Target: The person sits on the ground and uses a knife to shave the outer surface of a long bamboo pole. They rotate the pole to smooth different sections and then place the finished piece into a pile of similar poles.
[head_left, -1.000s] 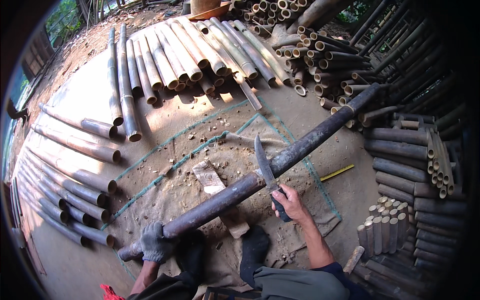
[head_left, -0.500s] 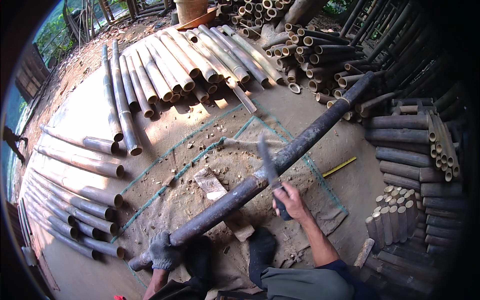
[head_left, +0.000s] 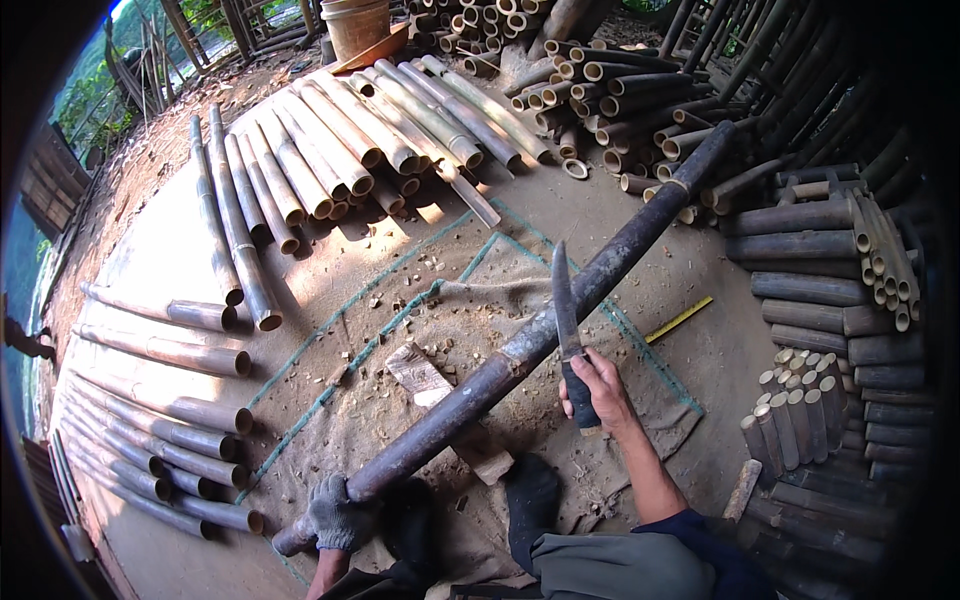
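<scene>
A long, dark bamboo pole [head_left: 430, 440] slants from the lower left to the upper right. My left hand [head_left: 335, 515], in a grey glove, is wrapped round its lower end. Under the pole lies a pale wooden block [head_left: 418, 374], showing on both sides of it. My bare right hand [head_left: 600, 392] grips a large knife [head_left: 566, 300] by its dark handle. The blade points up and away from me, its upper part over the pole in this view. Whether it touches the pole I cannot tell.
Cut bamboo lengths lie in rows at the left [head_left: 160, 350] and at the far side [head_left: 310, 160]. A bamboo stack [head_left: 810, 245] rises at right, near a bundle of short pieces [head_left: 800, 420]. A yellow measuring strip [head_left: 680, 318] lies beyond my right hand. Chips litter the cloth [head_left: 480, 300].
The knife has turned in my right hand, its blade now sharper in view and its handle more upright. My left hand keeps its hold on the pole. The whole view has shifted slightly.
</scene>
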{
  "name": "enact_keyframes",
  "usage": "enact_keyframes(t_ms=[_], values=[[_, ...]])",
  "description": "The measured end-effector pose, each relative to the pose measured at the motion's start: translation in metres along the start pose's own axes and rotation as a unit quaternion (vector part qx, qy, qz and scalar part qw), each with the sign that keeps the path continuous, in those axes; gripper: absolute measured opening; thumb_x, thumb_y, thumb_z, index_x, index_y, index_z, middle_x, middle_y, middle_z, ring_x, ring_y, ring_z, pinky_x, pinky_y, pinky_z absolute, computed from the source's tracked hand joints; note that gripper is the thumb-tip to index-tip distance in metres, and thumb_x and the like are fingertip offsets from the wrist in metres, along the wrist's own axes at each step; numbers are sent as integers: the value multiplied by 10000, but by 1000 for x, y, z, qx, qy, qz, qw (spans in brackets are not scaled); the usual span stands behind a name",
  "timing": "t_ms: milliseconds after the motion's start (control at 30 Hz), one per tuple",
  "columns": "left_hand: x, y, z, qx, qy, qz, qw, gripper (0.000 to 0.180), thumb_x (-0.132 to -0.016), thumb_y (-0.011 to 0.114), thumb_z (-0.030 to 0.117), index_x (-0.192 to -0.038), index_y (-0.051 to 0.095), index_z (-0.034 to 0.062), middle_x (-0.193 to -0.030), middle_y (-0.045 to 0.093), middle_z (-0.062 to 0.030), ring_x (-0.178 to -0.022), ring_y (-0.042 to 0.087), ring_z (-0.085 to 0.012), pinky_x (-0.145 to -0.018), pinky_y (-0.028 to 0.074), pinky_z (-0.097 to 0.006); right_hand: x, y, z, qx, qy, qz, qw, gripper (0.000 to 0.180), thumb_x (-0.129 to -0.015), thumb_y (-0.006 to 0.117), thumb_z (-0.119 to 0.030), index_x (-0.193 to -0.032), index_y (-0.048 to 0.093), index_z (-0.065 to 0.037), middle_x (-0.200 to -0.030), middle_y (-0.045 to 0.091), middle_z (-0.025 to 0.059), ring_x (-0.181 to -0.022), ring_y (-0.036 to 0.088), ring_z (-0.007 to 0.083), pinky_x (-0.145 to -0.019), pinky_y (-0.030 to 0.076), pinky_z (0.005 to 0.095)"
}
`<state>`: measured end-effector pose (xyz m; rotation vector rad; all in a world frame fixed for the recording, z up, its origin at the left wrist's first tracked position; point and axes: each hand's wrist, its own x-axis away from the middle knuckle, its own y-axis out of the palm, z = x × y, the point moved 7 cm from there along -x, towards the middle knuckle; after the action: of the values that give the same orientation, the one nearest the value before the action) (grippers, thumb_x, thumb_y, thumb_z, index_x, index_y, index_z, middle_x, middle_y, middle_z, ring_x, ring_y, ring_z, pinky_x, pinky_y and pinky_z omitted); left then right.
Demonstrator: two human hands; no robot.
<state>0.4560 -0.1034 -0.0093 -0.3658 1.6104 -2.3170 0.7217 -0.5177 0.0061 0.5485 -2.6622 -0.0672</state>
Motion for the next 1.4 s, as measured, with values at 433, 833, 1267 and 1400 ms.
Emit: enact_keyframes(t_ms=[433, 833, 1267, 1400], values=[[4, 16, -18, -11, -6, -11, 1000, 626, -631, 969, 432, -1051, 667, 79, -1009, 715, -203, -990, 685, -471, -911, 533, -560, 2, 23, 4, 153, 30, -98, 983, 347, -1140, 642, -393, -1099, 594, -53, -772, 671, 47, -577, 654, 123, -514, 540, 300], [2, 4, -4, 2, 24, 20, 1000, 505, -674, 926, 335, -1024, 677, 69, -951, 699, -229, -931, 688, -496, -833, 547, -576, -3, 11, 13, 40, 62, -107, 991, 360, -1138, 655, -416, -1193, 605, -64, -791, 695, 51, -579, 655, 116, -529, 538, 280], [5, 17, -19, -5, 0, -3, 1000, 620, -637, 967, 436, -1044, 668, 77, -984, 703, -213, -971, 684, -472, -894, 531, -573, -3, 24, 9, 116, 61, -120, 984, 352, -1144, 644, -398, -1113, 603, -50, -775, 666, 36, -612, 671, 117, -532, 558, 288], [4, 9, -10, -12, -3, -6, 1000, 587, -649, 958, 427, -1023, 675, 73, -985, 707, -220, -964, 683, -480, -884, 535, -576, -6, 1, 0, 29, 51, -74, 996, 340, -1141, 652, -386, -1128, 610, -49, -780, 672, 39, -605, 665, 111, -537, 562, 283]])
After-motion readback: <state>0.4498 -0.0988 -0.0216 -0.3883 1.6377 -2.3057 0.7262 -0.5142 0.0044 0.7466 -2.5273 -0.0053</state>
